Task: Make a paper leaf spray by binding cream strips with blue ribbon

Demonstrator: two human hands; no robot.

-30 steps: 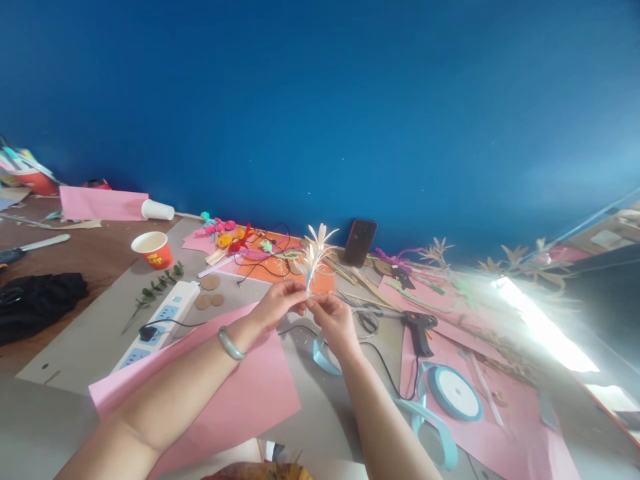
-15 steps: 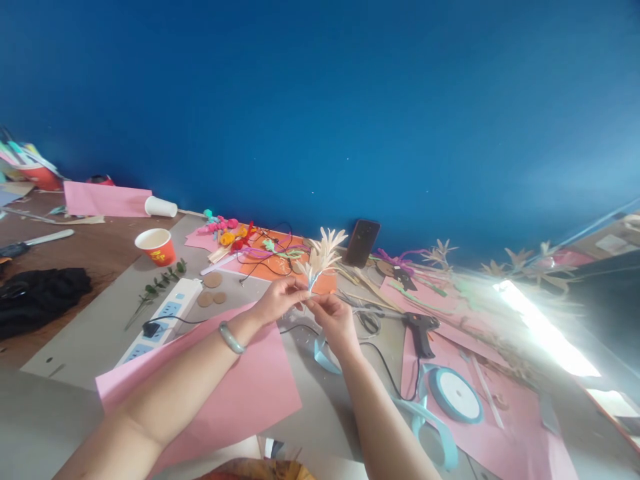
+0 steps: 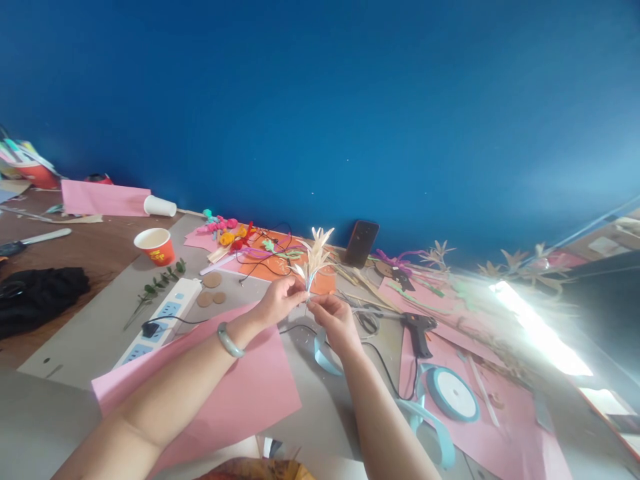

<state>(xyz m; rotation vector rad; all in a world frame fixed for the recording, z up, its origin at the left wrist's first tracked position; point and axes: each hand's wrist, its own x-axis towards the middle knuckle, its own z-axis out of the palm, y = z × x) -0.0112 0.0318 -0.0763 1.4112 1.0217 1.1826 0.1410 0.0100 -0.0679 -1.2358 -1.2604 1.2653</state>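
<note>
Between my hands stands a cream-coloured artificial flower (image 3: pixel 317 257) with long pointed petals and a pale blue wrap at its base. My left hand (image 3: pixel 280 298), with a grey-green bangle (image 3: pixel 230 340) on the wrist, pinches the flower just below the petals. My right hand (image 3: pixel 336 322) is closed at the lower end of its stem, thumb and fingertips pressed together. The stem is mostly hidden by my fingers. A light blue ribbon (image 3: pixel 326 357) hangs below my right hand, and its spool (image 3: pixel 453 393) lies to the right.
Pink paper (image 3: pixel 240 393) lies under my left arm, beside a power strip (image 3: pixel 163 320). A glue gun (image 3: pixel 419 330) and scissors (image 3: pixel 369 323) are on the right. A phone (image 3: pixel 362 244) leans on the blue wall. A red paper cup (image 3: pixel 154 247) stands at left.
The flower has turned in my fingers, so its petals show from another side and look narrower. Both hands stay in nearly the same place.
</note>
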